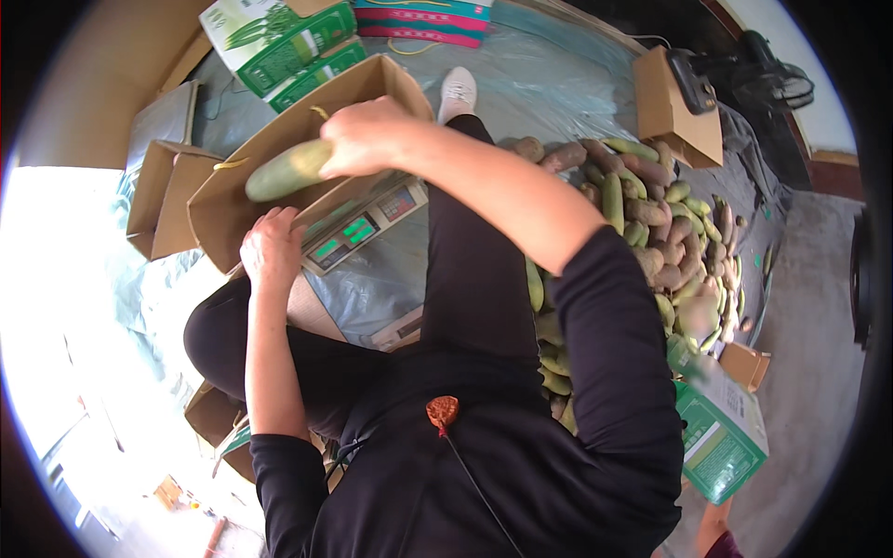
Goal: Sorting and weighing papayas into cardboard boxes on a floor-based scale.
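Note:
My right hand (pixel 367 139) is closed around the thick end of a long green radish (pixel 286 172). The radish lies slantwise over the open cardboard box (pixel 223 219), its far end pointing left. My left hand (pixel 273 246) rests at the near rim of that box, its fingers bent over the edge. Next to the box's near side, a digital scale (pixel 367 228) shows lit green displays. How much of the box sits on the scale is hidden. Thin yellow cords (pixel 231 164) show at the box's rim.
A pile of green and reddish-brown radishes (pixel 665 223) lies at my right. Green printed cartons (pixel 288 46) stand far left, a small open box (pixel 163 200) left, another carton (pixel 721 437) right. A person's arm (pixel 713 525) shows lower right. Plastic sheeting (pixel 539 74) covers the floor.

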Demonstrator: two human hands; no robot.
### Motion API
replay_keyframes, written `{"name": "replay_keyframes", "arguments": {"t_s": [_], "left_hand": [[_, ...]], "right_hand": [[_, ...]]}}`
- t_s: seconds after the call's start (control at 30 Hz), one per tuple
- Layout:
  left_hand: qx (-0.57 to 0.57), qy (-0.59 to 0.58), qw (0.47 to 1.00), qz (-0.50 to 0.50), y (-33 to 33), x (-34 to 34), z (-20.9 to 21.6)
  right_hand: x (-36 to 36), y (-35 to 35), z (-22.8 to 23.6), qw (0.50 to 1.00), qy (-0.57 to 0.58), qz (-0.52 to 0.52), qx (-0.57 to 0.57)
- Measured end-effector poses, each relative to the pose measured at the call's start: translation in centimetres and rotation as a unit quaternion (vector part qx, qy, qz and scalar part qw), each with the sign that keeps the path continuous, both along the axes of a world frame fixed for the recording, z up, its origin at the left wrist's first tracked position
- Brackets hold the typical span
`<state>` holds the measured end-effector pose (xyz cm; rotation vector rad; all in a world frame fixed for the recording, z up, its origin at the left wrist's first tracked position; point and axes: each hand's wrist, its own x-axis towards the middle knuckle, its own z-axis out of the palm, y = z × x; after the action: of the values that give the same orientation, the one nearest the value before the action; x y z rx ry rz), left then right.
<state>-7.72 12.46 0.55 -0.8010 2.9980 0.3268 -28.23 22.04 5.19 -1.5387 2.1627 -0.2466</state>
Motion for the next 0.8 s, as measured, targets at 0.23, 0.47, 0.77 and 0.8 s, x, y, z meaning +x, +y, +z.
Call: {"name": "replay_keyframes", "arguments": {"t_s": [0.23, 0.47, 0.77, 0.8], "left_hand": [[0.019, -0.026, 0.999, 0.043, 0.7, -0.7, 0.4], [0.005, 0.003, 1.0, 0.007, 0.3, 0.0, 0.2], [0.034, 0.01, 0.999, 0.009, 0.5, -0.8, -0.4], [0.029, 0.005, 1.0, 0.01, 0.4, -0.6, -0.4]], "right_hand": [[-1.4, 1.6, -1.5, 0.96, -0.204, -0.046, -0.186], [-8.6, 16.6, -3.4, 0.898, -0.223, -0.303, -0.228], [-1.0, 36.9, -23.5, 0.82, -0.168, -0.543, -0.067], [0.6, 37.5, -25.1, 0.861, -0.143, -0.487, -0.015]]}}
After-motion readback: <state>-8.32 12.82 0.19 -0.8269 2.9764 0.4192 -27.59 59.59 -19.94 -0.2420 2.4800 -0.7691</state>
